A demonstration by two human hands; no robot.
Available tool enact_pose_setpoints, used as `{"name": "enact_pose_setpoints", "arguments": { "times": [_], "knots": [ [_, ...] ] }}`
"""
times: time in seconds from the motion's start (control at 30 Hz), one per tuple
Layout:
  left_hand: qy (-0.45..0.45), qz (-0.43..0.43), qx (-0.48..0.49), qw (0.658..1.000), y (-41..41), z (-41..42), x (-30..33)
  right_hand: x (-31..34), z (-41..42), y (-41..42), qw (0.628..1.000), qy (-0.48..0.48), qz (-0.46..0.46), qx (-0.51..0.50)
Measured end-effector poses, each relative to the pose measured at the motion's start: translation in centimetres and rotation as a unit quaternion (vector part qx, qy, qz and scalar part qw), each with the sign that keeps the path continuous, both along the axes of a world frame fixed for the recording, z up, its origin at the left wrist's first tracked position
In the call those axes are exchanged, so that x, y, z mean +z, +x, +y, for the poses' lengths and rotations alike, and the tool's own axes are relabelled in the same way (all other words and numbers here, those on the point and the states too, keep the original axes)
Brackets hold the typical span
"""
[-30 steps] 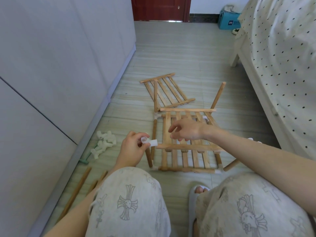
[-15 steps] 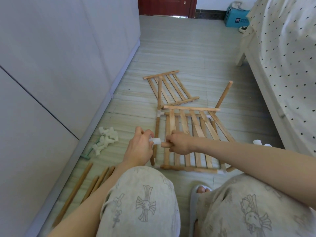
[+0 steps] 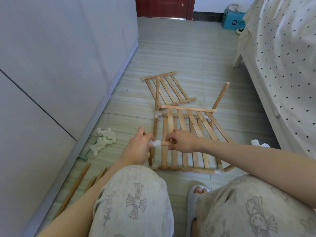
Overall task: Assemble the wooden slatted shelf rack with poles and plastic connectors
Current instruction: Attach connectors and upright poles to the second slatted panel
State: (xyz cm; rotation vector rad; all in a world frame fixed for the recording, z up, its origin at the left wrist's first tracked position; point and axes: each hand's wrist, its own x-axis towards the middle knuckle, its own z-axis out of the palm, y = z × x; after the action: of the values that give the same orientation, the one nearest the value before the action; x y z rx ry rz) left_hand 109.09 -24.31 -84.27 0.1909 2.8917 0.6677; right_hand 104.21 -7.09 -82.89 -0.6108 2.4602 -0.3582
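A plastic connector is being fitted onto the end rail of a slatted shelf panel.

The white connector (image 3: 156, 143) is pinched in the left hand (image 3: 138, 150); the rail end (image 3: 165, 143) is gripped by the right hand (image 3: 182, 141), above the half-built rack (image 3: 186, 139) on the floor (spare connectors (image 3: 103, 140) lie near the wall). Next, a straight, firm push is likely called for.

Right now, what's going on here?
A person squatting on the floor is building a wooden slatted rack. The left hand pinches a white plastic connector against the end of a rail that the right hand grips. That slatted shelf lies partly joined with corner connectors and poles. A second slatted panel lies beyond, spare connectors by the wall and loose poles at lower left.
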Motion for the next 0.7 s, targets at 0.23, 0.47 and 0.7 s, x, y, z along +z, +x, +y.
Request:
{"name": "enact_pose_setpoints", "arguments": {
  "times": [0.23, 0.47, 0.7],
  "knots": [
    [-0.007, -0.001, -0.034, 0.999, -0.4, 0.0, -0.6, 0.3, -0.1, 0.4, 1.0, -0.023, -0.003, 0.008],
    [-0.002, 0.045, -0.059, 0.997, -0.9, -0.3, -1.6, 0.3, -0.2, 0.6, 0.999, -0.048, 0.019, 0.002],
    [0.492, -0.054, 0.191, 0.848, 0.1, -0.2, -4.5, -0.6, 0.6, -0.2, 0.998, -0.056, 0.022, 0.013]
  ]
}}
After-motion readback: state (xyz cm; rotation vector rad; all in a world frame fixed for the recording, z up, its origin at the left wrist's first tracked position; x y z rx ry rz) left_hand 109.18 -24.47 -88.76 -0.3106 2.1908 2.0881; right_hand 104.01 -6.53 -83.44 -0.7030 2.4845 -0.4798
